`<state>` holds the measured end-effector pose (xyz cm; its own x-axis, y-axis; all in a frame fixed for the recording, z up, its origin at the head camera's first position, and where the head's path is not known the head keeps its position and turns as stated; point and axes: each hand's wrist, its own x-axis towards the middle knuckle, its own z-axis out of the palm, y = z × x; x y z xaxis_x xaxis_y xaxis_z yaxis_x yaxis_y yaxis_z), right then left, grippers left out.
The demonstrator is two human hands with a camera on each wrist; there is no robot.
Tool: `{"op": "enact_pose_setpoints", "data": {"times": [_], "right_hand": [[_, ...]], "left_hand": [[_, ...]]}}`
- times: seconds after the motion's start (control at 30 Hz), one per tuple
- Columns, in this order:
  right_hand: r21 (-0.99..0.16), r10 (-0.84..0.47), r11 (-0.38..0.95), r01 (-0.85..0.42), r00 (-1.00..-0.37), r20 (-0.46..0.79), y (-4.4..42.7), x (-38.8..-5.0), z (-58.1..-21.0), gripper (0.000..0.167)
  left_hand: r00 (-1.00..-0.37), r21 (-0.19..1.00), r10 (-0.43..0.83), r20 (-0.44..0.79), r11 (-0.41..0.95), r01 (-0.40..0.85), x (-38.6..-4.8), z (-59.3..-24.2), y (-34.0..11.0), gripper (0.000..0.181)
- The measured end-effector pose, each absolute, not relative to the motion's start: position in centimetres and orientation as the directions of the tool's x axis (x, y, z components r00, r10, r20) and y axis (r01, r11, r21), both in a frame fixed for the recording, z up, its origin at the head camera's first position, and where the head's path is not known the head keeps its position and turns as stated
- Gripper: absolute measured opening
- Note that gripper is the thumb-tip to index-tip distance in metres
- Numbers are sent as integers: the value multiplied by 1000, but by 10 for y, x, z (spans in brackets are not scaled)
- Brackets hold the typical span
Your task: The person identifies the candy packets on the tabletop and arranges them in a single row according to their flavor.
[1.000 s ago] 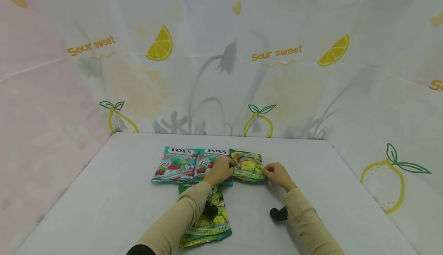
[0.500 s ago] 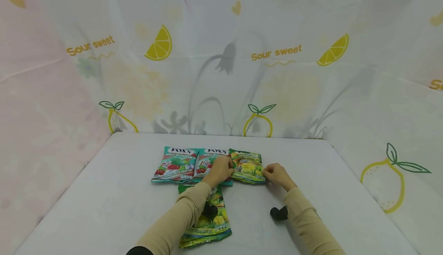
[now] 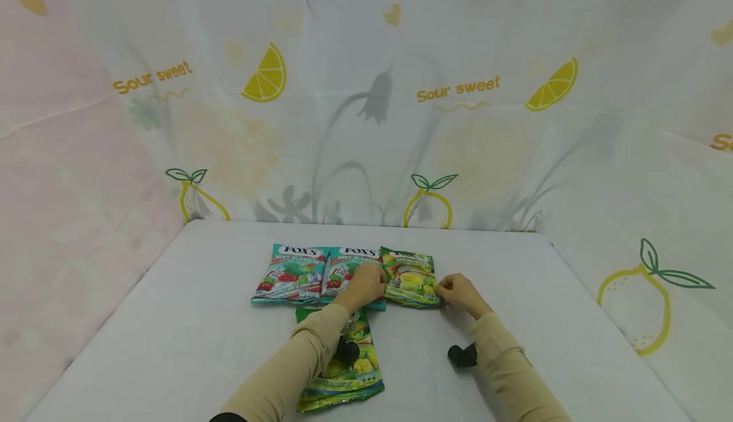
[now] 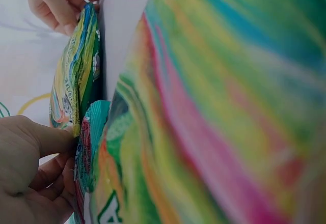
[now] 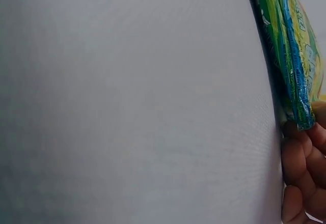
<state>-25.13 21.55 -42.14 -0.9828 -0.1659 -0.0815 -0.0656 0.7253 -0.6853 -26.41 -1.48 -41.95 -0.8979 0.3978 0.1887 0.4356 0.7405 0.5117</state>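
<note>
On the far part of the table, a yellow-green candy bag [image 3: 410,277] lies between my two hands. My left hand [image 3: 364,284] pinches its left edge, with thumb and fingertips together in the left wrist view. My right hand [image 3: 462,295] pinches its lower right corner, and the right wrist view shows this bag corner [image 5: 304,113] between thumb and fingers. To the left lie two teal Fox's candy bags side by side, the middle one [image 3: 342,269] partly hidden by my left hand and the outer one [image 3: 291,274] fully visible.
Nearer me, overlapping green candy bags [image 3: 366,366] lie under my left forearm, partly covered by it. One fills much of the left wrist view as a blurred green surface [image 4: 219,102]. A white table [image 3: 189,345] meets a lemon-printed backdrop [image 3: 355,135] at its far edge.
The yellow-green bag has shifted slightly toward me and its printed front shows more fully. Both hands keep their hold on it. The other bags stay where they were.
</note>
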Motion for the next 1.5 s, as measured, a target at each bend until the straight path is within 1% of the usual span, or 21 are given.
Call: {"op": "enact_pose_setpoints", "data": {"times": [0.17, 0.33, 0.57, 0.77, 0.93, 1.1, 1.27, 1.37, 1.5], "right_hand": [[-699, -166, 713, -51, -981, -98, 216, -249, -421, 17], [-711, -166, 702, -37, -980, -112, 217, -248, -422, 17], [-720, -159, 693, -26, -980, -118, 217, -249, -423, 15], [-719, -160, 694, -15, -978, -134, 218, -247, -424, 17], [-725, -158, 689, -18, -980, -125, 218, -245, -423, 18], [-735, -156, 677, -35, -983, -96, 218, -243, -425, 20], [-750, -124, 660, -43, -991, -52, 217, -240, -427, 28], [-747, -88, 662, -51, -996, -10, 216, -236, -424, 33], [-738, -54, 669, -90, -996, 72, 211, -231, -416, 31]], "left_hand": [[-898, 499, 403, 175, 750, 434, -264, -420, -15, 16], [-894, 478, 404, 195, 756, 447, -262, -419, -16, 13], [-899, 485, 396, 188, 758, 436, -264, -419, -16, 14], [-891, 475, 413, 187, 756, 450, -263, -419, -18, 12], [-880, 489, 432, 199, 734, 471, -263, -419, -19, 13], [-871, 519, 447, 205, 704, 484, -263, -420, -23, 12], [-882, 557, 431, 191, 692, 459, -262, -418, -27, 7], [-890, 578, 416, 188, 685, 442, -259, -415, -28, 6], [-889, 613, 408, 206, 655, 443, -254, -411, -31, 5]]}}
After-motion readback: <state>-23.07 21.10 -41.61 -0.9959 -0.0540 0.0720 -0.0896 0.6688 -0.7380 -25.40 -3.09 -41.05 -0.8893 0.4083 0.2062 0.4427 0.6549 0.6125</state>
